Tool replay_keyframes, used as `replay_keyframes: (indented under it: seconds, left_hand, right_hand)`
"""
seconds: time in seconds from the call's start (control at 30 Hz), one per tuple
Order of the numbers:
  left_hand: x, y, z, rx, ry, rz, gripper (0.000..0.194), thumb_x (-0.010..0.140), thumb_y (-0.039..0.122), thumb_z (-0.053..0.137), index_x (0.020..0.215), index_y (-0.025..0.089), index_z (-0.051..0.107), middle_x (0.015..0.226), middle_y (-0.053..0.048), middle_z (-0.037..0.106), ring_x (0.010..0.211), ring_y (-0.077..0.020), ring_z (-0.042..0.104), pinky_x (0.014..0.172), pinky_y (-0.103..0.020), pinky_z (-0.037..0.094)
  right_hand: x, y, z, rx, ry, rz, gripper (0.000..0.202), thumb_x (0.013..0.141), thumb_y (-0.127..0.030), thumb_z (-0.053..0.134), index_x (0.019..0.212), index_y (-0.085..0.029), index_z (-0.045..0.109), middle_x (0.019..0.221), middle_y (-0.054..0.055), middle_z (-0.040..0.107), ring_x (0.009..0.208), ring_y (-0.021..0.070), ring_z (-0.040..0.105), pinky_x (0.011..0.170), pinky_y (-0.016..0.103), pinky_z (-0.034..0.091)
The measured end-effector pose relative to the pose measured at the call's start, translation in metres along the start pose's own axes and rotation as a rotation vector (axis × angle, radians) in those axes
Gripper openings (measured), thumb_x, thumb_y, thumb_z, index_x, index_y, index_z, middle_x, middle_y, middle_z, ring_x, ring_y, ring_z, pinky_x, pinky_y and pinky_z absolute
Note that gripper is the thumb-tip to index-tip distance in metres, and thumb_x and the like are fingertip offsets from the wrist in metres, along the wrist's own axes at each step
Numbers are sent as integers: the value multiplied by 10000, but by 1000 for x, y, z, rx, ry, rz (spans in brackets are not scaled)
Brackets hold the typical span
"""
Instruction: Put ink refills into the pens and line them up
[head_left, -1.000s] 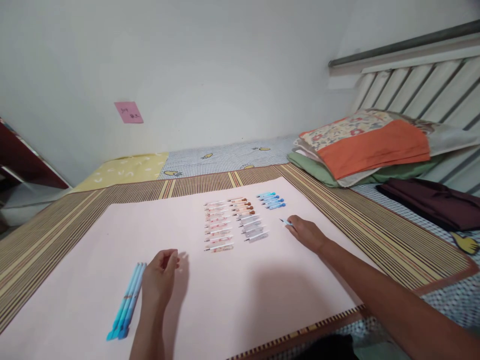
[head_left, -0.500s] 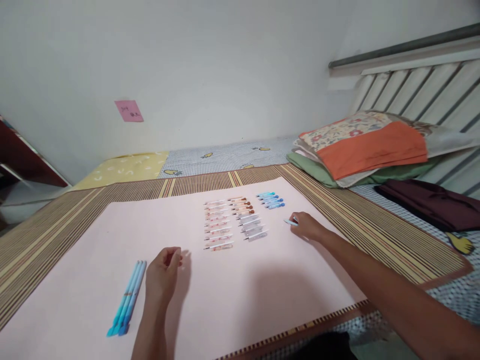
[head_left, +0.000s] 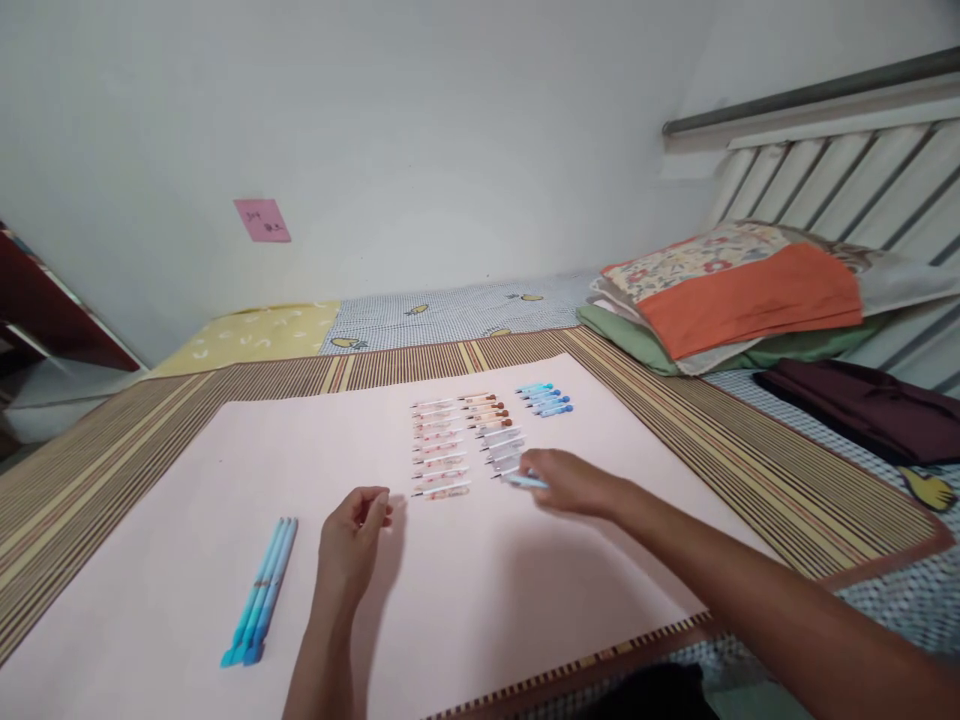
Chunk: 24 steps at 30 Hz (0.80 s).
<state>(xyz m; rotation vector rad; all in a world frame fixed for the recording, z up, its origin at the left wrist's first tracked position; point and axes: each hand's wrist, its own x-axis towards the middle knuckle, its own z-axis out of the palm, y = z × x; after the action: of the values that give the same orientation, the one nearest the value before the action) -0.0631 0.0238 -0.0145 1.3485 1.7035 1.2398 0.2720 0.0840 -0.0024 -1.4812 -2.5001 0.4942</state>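
Observation:
My right hand (head_left: pixel 566 480) pinches a light-blue pen (head_left: pixel 525 481), held at the lower end of the column of grey clear pens (head_left: pixel 504 450). My left hand (head_left: pixel 356 520) hovers over the pink sheet (head_left: pixel 450 600) with its fingers curled in, and nothing shows in it. Left of that hand lie three blue gradient pens (head_left: pixel 261 590) side by side. Several white pens with reddish patterns (head_left: pixel 439 447) form a column, beside brown-topped pens (head_left: pixel 487 410). Blue-topped pens (head_left: pixel 546 400) lie at the far right of the group.
The sheet lies on a striped mat (head_left: pixel 645 400). Folded orange and floral bedding (head_left: pixel 750 295) and a dark maroon cloth (head_left: pixel 847 410) are on the right, near a white slatted headboard (head_left: pixel 817 190). A pink note (head_left: pixel 262 220) is on the wall.
My right hand has moved left and nearer to me with the light-blue pen, reaching the lower grey pens. My left hand has shifted slightly right.

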Motion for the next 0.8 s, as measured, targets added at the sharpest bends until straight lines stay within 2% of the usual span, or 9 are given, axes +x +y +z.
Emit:
replay_keyframes:
  seconds: [0.13, 0.27, 0.43, 0.57, 0.63, 0.8]
  left_hand:
    - [-2, 2, 6, -1, -41, -7, 412, 771, 565, 618, 895, 176, 674, 763, -50, 710, 693, -222, 677, 675, -331, 511]
    - [-6, 5, 14, 18, -160, 47, 372, 791, 545, 620, 874, 188, 685, 760, -34, 694, 693, -204, 644, 673, -313, 491]
    - [-14, 5, 31, 124, -304, 142, 280, 828, 425, 607, 979, 205, 690, 871, -50, 699, 780, -217, 636, 714, -329, 494]
    - [-21, 3, 42, 197, -363, 218, 221, 775, 243, 622, 989, 223, 671, 941, -56, 672, 829, -216, 617, 773, -355, 498]
    - [-23, 3, 47, 251, -391, 256, 239, 754, 189, 640, 988, 230, 671, 947, -50, 648, 835, -212, 608, 792, -362, 493]
    - [-27, 2, 57, 367, -428, 331, 304, 761, 104, 641, 1029, 241, 683, 1069, -65, 588, 892, -215, 601, 801, -365, 482]
  right_hand:
    - [14, -50, 36, -34, -77, -229, 270, 714, -83, 587, 953, -192, 650, 975, 64, 702, 777, 195, 617, 641, 260, 379]
    - [27, -68, 57, -48, -70, -316, 261, 765, -113, 591, 1011, -189, 634, 1034, 66, 673, 777, 185, 599, 635, 269, 385]
    - [25, -64, 67, -30, 21, -350, 260, 823, -204, 662, 1080, -185, 626, 1075, 71, 634, 829, 196, 599, 671, 284, 428]
    - [10, -51, 66, 55, 90, -328, 405, 802, -366, 774, 1116, -166, 615, 1086, 90, 622, 950, 242, 601, 786, 337, 475]
    - [-1, -42, 63, 100, 120, -296, 400, 805, -405, 780, 1087, -173, 616, 1072, 90, 621, 966, 250, 593, 816, 357, 479]
    - [-25, -28, 57, 219, 172, -180, 187, 843, -241, 725, 991, -208, 615, 1039, 67, 622, 978, 239, 592, 839, 357, 478]
